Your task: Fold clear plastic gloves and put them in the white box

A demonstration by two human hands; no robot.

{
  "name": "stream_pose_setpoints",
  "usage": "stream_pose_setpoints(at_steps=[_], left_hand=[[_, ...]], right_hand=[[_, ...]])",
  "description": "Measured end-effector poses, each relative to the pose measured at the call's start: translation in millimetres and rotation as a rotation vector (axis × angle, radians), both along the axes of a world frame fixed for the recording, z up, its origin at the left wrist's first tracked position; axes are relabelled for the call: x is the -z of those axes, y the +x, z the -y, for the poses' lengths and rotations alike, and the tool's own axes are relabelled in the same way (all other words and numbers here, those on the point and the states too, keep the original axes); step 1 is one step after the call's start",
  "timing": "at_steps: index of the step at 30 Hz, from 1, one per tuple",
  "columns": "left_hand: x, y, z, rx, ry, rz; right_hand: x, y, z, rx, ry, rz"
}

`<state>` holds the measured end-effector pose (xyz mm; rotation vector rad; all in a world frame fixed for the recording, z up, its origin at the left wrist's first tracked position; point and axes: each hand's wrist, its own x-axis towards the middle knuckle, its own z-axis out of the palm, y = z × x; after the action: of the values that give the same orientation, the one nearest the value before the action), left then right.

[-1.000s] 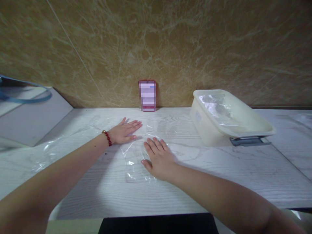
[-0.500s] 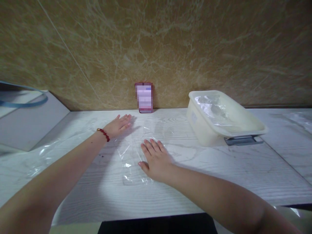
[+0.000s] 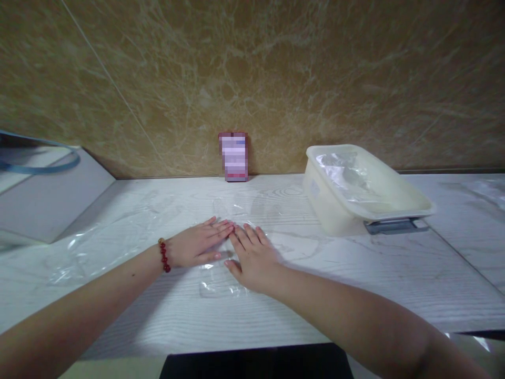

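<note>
A clear plastic bag (image 3: 211, 287) lies flat on the white wood-grain table (image 3: 130, 326), partly covered by both hands. My right hand (image 3: 254, 260) rests palm down on it, fingers stretched out and a little apart. From the left, my left hand (image 3: 201, 242) reaches over the bag with its fingers extended, the tips meeting the right hand's fingertips. Neither hand grips anything. A red bead bracelet (image 3: 164, 255) circles the left wrist. More clear plastic (image 3: 82, 252) is spread on the table beyond the left forearm.
A cream plastic bin (image 3: 327, 210) with a grey handle and clear plastic inside stands at the right. A phone (image 3: 235, 158) leans on the marble-patterned wall (image 3: 252, 79). At the far left is a white box (image 3: 35, 210) with a blue strap (image 3: 43, 170). More plastic (image 3: 489, 192) lies far right.
My left hand has moved right and nearer to me, from the table left of the bag to the right hand's fingertips. The right hand has stayed in place on the bag.
</note>
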<state>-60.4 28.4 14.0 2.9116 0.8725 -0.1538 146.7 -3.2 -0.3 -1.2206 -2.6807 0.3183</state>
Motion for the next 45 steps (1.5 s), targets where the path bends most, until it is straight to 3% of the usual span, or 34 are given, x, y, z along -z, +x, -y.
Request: stream_pose_setpoints(at_steps=[21, 28, 30, 35, 38, 45], left_hand=[[3.3, -40.6, -39.3, -0.277, 0.073, -0.116], [9.7, -45.0, -50.7, -0.569, 0.252, -0.135], [6.2, -36.2, -46.9, -0.513, 0.256, -0.121], [-4.5, -6.1, -29.6, -0.167, 0.114, -0.09], [-4.5, 3.8, -23.5, -0.035, 0.051, -0.065], [3.3, -5.2, -32.0, -0.039, 0.019, -0.024]], right_hand=[[0.3, 0.2, -0.8, 0.001, -0.011, 0.002], [-0.2, 0.7, -0.3, 0.007, -0.012, 0.001], [-0.5, 0.8, -0.1, 0.006, -0.015, 0.001], [-0.1, 0.7, -0.3, -0.002, -0.015, 0.002], [1.9, 0.0, -0.9, 0.001, -0.012, 0.0], [2.4, 0.1, -0.6, 0.007, -0.01, -0.003]])
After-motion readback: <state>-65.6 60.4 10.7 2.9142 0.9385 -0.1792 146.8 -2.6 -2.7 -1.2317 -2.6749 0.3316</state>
